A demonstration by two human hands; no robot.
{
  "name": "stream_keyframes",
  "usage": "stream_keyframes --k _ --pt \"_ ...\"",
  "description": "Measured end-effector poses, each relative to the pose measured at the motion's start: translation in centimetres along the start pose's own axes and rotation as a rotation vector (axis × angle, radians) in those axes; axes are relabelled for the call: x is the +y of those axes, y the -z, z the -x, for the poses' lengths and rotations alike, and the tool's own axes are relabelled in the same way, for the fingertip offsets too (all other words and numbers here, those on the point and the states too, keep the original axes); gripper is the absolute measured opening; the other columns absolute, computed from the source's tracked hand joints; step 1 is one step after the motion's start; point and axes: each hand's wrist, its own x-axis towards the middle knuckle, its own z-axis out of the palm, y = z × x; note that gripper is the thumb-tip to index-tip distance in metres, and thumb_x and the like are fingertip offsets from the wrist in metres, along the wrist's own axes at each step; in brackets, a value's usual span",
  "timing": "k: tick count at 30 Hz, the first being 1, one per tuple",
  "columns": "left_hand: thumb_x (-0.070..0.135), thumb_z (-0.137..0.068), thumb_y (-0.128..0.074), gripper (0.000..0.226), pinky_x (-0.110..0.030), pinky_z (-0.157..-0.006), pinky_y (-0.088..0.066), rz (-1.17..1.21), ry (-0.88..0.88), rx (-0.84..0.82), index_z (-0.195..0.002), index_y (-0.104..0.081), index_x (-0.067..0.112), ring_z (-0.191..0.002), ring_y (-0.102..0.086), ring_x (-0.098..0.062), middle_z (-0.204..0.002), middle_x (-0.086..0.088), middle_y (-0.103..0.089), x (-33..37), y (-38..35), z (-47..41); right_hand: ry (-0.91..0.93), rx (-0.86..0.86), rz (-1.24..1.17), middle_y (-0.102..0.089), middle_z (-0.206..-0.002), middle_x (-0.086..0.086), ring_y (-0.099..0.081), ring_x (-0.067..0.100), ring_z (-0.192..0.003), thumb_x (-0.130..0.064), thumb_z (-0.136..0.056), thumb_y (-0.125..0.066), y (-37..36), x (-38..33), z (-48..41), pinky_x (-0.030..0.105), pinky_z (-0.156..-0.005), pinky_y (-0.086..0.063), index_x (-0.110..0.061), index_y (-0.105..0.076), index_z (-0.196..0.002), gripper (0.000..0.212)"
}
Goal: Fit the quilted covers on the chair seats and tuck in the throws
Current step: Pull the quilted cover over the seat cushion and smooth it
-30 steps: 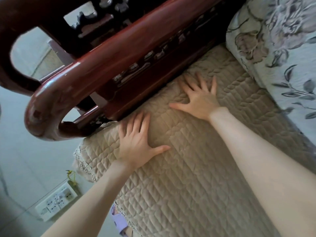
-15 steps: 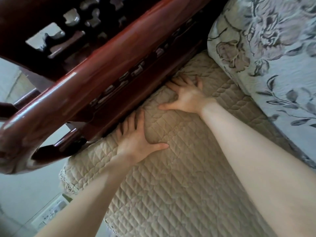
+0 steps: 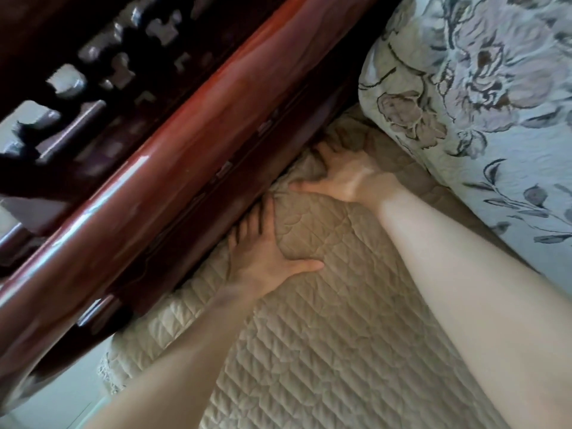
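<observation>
A beige quilted cover (image 3: 340, 329) lies over the chair seat, bunched into folds where it meets the red-brown wooden armrest (image 3: 173, 156). My left hand (image 3: 263, 255) presses flat on the cover with its thumb spread. Its fingertips reach into the gap under the armrest. My right hand (image 3: 343, 178) presses the cover further along the same edge, fingers pushed into the folds at the gap and partly hidden in shadow.
A floral cushion (image 3: 483, 97) in grey and cream rests against the seat's back at the upper right. Dark carved woodwork (image 3: 102, 57) fills the upper left. Pale floor (image 3: 55, 394) shows at the lower left beside the cover's lace edge.
Both hands have slid forward along the cover toward the armrest, and their fingertips now go into the gap. The cover has bunched up there. The view has moved closer.
</observation>
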Motion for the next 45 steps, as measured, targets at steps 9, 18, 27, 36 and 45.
stream_keyframes --k 9,18,27,36,45 --pt "0.082 -0.064 -0.054 0.126 -0.034 -0.117 0.010 -0.035 -0.238 0.119 -0.154 0.004 0.015 -0.145 0.010 -0.013 -0.162 -0.006 0.005 1.4 -0.3 1.7 0.089 0.375 0.016 -0.012 -0.162 0.001 -0.006 0.023 -0.148 -0.070 -0.080 -0.053 0.0 1.9 2.3 0.045 -0.118 -0.006 -0.021 -0.022 -0.153 0.093" --pt "0.092 -0.049 -0.047 0.141 -0.033 -0.116 0.010 -0.035 -0.166 -0.020 -0.150 0.021 0.022 -0.147 0.014 -0.011 -0.160 0.002 0.019 1.5 -0.4 -1.3 -0.027 0.064 -0.021 -0.002 -0.163 0.001 0.002 0.019 -0.149 -0.076 -0.084 -0.041 0.9 2.3 -2.0 0.036 -0.120 -0.002 -0.021 -0.006 -0.156 0.097" --pt "0.093 -0.066 -0.032 0.119 -0.047 -0.117 0.008 -0.087 -0.175 0.102 -0.151 0.018 0.026 -0.148 0.014 -0.019 -0.161 0.000 0.018 0.2 -1.1 1.9 0.111 0.403 -0.067 -0.005 -0.163 0.000 0.007 0.021 -0.150 -0.074 -0.086 -0.030 -4.2 1.5 3.4 0.053 -0.116 0.010 -0.025 -0.013 -0.155 0.086" --pt "0.085 -0.080 -0.018 0.103 -0.074 -0.106 -0.017 -0.355 -0.292 0.029 -0.154 0.007 0.018 -0.147 0.004 -0.037 -0.162 -0.009 0.008 -1.3 -3.6 6.2 -0.223 0.392 -0.149 0.013 -0.162 -0.005 0.014 0.018 -0.148 -0.069 -0.092 -0.010 -12.1 3.5 12.1 0.057 -0.118 0.003 -0.028 0.009 -0.153 0.076" --pt "0.070 -0.090 -0.022 0.080 -0.075 -0.106 -0.013 -0.446 -0.502 0.040 -0.154 -0.015 0.023 -0.147 -0.002 -0.035 -0.161 -0.005 -0.006 1.6 -4.7 6.1 -0.452 0.387 -0.257 0.004 -0.163 -0.004 0.008 0.021 -0.149 -0.077 -0.085 -0.009 -16.6 5.8 17.8 0.063 -0.111 0.009 -0.026 -0.004 -0.155 0.087"
